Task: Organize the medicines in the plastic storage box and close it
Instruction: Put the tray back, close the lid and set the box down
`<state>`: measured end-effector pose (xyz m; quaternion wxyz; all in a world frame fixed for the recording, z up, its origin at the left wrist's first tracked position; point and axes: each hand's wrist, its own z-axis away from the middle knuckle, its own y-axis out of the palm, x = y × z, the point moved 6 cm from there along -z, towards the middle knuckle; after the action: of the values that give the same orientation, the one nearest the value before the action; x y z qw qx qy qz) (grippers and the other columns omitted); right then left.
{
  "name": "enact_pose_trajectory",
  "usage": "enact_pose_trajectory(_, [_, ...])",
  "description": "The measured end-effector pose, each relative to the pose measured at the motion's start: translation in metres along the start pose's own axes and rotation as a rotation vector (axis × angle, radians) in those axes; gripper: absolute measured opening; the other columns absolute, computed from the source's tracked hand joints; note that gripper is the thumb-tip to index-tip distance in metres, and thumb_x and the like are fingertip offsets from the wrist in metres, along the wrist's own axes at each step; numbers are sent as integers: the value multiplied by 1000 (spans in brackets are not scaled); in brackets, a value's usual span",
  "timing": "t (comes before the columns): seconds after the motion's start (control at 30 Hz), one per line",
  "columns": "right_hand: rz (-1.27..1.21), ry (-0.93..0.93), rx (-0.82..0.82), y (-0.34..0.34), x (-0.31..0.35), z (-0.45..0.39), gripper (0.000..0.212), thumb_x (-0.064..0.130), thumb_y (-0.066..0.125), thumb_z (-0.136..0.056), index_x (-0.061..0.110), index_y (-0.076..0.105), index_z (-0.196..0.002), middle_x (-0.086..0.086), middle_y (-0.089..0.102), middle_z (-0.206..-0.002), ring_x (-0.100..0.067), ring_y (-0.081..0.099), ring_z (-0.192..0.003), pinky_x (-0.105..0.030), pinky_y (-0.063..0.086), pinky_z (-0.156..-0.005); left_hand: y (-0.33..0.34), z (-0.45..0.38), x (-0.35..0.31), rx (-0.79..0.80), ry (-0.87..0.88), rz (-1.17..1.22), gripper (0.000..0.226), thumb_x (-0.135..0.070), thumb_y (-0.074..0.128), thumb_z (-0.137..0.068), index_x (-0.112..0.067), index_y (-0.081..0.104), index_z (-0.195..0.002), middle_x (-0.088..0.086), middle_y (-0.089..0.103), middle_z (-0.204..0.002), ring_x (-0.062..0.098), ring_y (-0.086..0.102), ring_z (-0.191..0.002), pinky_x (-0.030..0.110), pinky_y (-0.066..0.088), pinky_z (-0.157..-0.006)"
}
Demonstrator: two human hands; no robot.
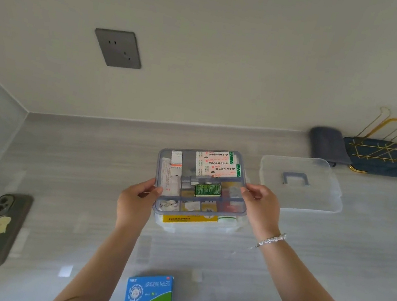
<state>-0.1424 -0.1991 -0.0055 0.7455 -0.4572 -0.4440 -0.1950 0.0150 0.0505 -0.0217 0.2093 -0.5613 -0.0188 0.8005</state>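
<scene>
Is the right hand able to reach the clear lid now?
Probably not right now: the right hand grips the tray with the left hand. The lid lies uncovered just beyond it.

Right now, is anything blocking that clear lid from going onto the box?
The divided tray, held by the left hand and right hand, sits above the storage box. The lid lies aside, right of it.
</scene>
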Motion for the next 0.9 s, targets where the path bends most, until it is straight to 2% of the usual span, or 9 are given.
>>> enact_pose_trajectory(0.13, [48,0,-44,-6,-5,0,17,22,65,-82,9,69,-93,4,64,-79,-8,56,-71,-13,38,-57,3,2,4,13,20,-73,31,-18,69,-80,-19,68,-110,-21,69,-69,18,69,-75,37,58,-75])
enact_pose_trajectory(0.3, [121,-26,-17,-9,-13,6,14,20,65,-82,10,70,-91,4,65,-78,-10,59,-72,-23,43,-68,2,11,14,-9,1,-108,34,-21,69,-80,-15,67,-113,-13,70,-82,18,68,-71,39,58,-76])
enact_pose_trajectory(0.37, [137,-34,-14,-9,-14,5,14,18,65,-82,9,71,-90,3,66,-78,-10,58,-71,-20,41,-64,3,12,15,-22,5,-131,33,-23,69,-81,-16,67,-113,-13,69,-83,16,67,-73,34,57,-73])
enact_pose_trajectory(0.43, [134,-30,-19,-8,-14,4,13,16,66,-80,8,71,-89,1,67,-78,-9,57,-69,-14,38,-59,2,12,13,-54,15,-153,31,-25,70,-80,-18,68,-110,-14,68,-82,9,65,-75,23,51,-66])
enact_pose_trajectory(0.5, [108,-6,-19,-7,-17,4,13,18,66,-80,9,70,-88,2,67,-79,-8,57,-69,-10,36,-58,0,13,15,-82,2,-139,31,-28,72,-78,-21,68,-107,-11,67,-82,9,64,-77,20,46,-63])
enact_pose_trajectory(0.63, [116,23,-28,-8,-18,0,14,29,65,-81,16,64,-76,4,64,-76,-7,56,-68,-15,36,-54,0,11,17,-113,-16,-72,27,-32,70,-78,-28,66,-104,-7,68,-89,13,64,-84,24,45,-67])
enact_pose_trajectory(0.7, [136,13,-33,-9,-16,-5,19,33,64,-81,18,59,-71,3,65,-76,-6,54,-65,-19,35,-52,5,7,12,-106,23,-88,27,-31,65,-83,-28,66,-109,-7,68,-97,14,64,-91,25,46,-71])
enact_pose_trajectory(0.8, [124,1,-26,-3,-10,-15,17,33,64,-82,16,62,-79,-3,68,-86,-14,58,-79,-27,45,-63,15,-3,1,-51,107,-164,31,-29,53,-90,-30,61,-120,-1,64,-110,15,62,-93,31,49,-79])
enact_pose_trajectory(0.9, [13,62,-5,7,-7,-24,12,28,65,-82,18,59,-83,-3,68,-91,-11,58,-74,-22,42,-55,22,-14,-6,-2,181,-273,30,-25,48,-92,-25,64,-118,19,61,-108,29,59,-87,41,49,-76])
